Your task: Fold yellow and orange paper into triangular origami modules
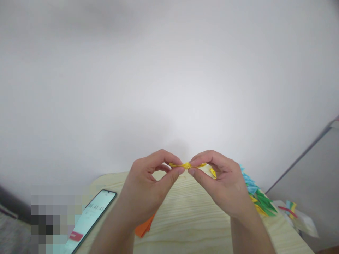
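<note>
Left hand (152, 188), right hand (224, 183): both pinched on one yellow paper piece (187, 165) above table (196, 218); middle gathered, completion hard to tell. Blue pieces (249, 181), right: folded. Orange paper (143, 228): flat, untouched.

Over a pale wood-grain table (190, 222), the left hand (150, 181) and right hand (224, 180) pinch a knotted yellow strip (187, 165) between thumbs and fingers, with a lit phone (96, 208) near on the left, orange paper (144, 227) partly hidden by the left forearm, and blue pieces (251, 183) and green pieces (265, 204) along the right.
</note>
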A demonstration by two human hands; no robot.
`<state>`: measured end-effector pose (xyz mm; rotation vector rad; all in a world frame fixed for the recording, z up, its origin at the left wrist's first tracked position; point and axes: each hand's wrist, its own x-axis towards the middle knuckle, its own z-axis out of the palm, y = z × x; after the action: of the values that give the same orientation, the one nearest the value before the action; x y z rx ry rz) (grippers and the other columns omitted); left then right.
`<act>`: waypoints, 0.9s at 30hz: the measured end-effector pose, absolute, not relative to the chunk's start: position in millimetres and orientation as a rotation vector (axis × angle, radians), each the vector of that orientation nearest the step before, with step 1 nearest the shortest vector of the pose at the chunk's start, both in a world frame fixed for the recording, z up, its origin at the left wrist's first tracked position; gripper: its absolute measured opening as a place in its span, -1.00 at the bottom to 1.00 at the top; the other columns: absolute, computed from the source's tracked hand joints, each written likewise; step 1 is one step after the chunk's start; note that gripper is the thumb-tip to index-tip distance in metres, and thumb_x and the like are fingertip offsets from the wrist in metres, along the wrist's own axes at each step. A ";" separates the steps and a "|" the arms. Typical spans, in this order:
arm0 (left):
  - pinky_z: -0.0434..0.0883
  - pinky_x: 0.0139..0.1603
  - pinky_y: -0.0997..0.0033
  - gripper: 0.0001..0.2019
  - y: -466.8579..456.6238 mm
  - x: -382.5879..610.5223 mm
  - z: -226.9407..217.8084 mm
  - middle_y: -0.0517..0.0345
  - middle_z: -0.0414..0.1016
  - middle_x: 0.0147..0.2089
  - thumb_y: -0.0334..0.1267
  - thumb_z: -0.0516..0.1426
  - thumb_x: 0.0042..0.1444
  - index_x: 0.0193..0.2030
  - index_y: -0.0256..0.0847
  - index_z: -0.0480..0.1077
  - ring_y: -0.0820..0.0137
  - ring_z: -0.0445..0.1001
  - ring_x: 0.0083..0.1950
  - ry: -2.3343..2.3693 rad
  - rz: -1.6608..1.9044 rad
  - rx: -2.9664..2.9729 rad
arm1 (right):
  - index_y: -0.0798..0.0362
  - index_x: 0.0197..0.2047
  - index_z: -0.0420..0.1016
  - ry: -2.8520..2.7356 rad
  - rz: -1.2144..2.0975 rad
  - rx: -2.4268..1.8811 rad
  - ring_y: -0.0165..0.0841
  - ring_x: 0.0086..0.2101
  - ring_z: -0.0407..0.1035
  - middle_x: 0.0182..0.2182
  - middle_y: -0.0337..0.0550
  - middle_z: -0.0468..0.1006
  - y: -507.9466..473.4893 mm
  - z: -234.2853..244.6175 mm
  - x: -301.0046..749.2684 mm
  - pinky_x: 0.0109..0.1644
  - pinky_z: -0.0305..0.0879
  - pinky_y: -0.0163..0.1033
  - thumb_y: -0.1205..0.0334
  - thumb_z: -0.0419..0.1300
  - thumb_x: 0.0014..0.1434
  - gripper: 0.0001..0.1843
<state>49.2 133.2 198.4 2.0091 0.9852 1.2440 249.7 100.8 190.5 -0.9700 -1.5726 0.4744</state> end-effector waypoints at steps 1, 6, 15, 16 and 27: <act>0.56 -0.05 0.35 -0.94 133.0 49.6 198.6 0.27 0.67 -0.17 -0.18 0.29 0.27 -0.15 -0.03 0.55 0.37 0.63 -0.15 0.967 1.250 2.021 | -0.07 -0.17 0.62 -1.573 0.501 -0.973 -0.27 -0.19 0.56 -0.23 -0.20 0.68 101.1 190.9 249.7 -0.03 0.47 -0.15 0.34 0.36 0.25 -0.88; 0.51 -0.08 0.41 -0.97 131.5 50.0 200.3 0.31 0.66 -0.20 -0.26 0.29 0.28 -0.17 -0.02 0.56 0.43 0.60 -0.17 0.929 1.274 2.112 | -0.10 -0.09 0.66 -1.623 0.620 -1.022 -0.31 -0.15 0.57 -0.19 -0.26 0.70 101.1 195.1 251.9 -0.01 0.46 -0.21 0.27 0.37 0.27 -0.86; 0.47 -0.15 0.48 -0.93 130.0 51.0 205.4 0.37 0.65 -0.24 -0.31 0.28 0.27 -0.17 -0.02 0.56 0.49 0.57 -0.23 0.940 1.324 2.230 | -0.08 -0.15 0.67 -1.601 0.678 -0.998 -0.34 -0.19 0.57 -0.22 -0.28 0.71 101.6 196.1 252.2 -0.04 0.46 -0.25 0.27 0.37 0.29 -0.92; 0.47 -0.15 0.49 -0.92 129.6 51.2 205.5 0.37 0.65 -0.24 -0.32 0.28 0.27 -0.16 -0.01 0.56 0.50 0.57 -0.23 0.930 1.330 2.245 | -0.07 -0.15 0.66 -1.600 0.697 -0.994 -0.34 -0.19 0.57 -0.23 -0.27 0.71 101.6 196.0 252.6 -0.04 0.46 -0.25 0.27 0.36 0.29 -0.93; 0.47 -0.11 0.49 -0.89 132.0 48.9 203.0 0.37 0.63 -0.23 -0.36 0.26 0.26 -0.14 -0.03 0.53 0.50 0.56 -0.21 0.960 1.329 2.333 | -0.09 -0.10 0.71 -1.608 0.703 -0.981 -0.30 -0.21 0.59 -0.22 -0.22 0.73 100.4 194.6 256.8 -0.04 0.47 -0.20 0.22 0.37 0.29 -0.88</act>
<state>48.9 132.0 203.0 2.3327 0.9601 1.3289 256.8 100.4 194.6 -0.9810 -1.6081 0.7031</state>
